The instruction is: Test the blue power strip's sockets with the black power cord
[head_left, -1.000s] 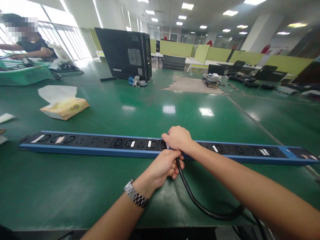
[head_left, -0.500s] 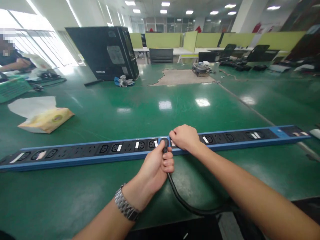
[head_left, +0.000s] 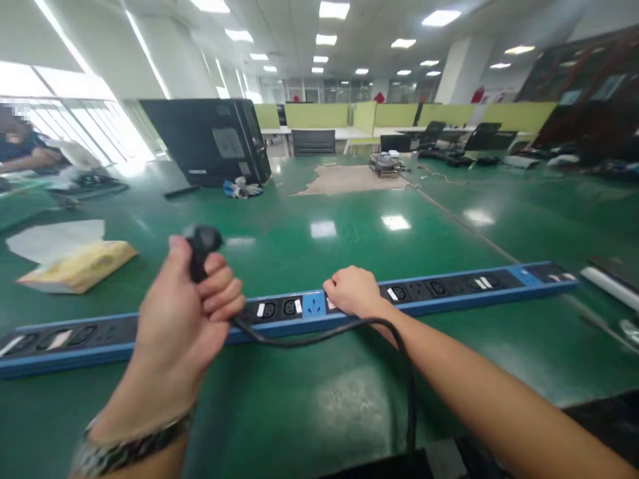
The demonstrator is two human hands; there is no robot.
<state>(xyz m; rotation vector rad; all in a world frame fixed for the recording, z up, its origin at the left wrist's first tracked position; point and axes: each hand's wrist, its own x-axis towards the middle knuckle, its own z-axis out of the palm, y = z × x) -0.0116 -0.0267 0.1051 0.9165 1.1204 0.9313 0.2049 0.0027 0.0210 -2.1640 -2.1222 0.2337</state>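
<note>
My left hand is closed around a black power plug, lifted above the left part of a long power strip. The plug is slightly blurred, and its pins cannot be made out. From that fist a black cable runs right in front of the strip, then bends down past my right forearm. A blue socket in the strip's middle shows bare slots. Just right of it, my right hand grips the strip with curled fingers, hiding part of it. Black outlets with white stickers line the strip.
The strip lies across a green tabletop. A tissue pack is at left; behind stand a black computer case and gloves. A metal device sits farther back. Another person is at far left.
The plug has come out of the blue middle socket. My left hand has carried it up and to the left, pulling the cable along. My right hand stays on the strip; the view has tilted up.
</note>
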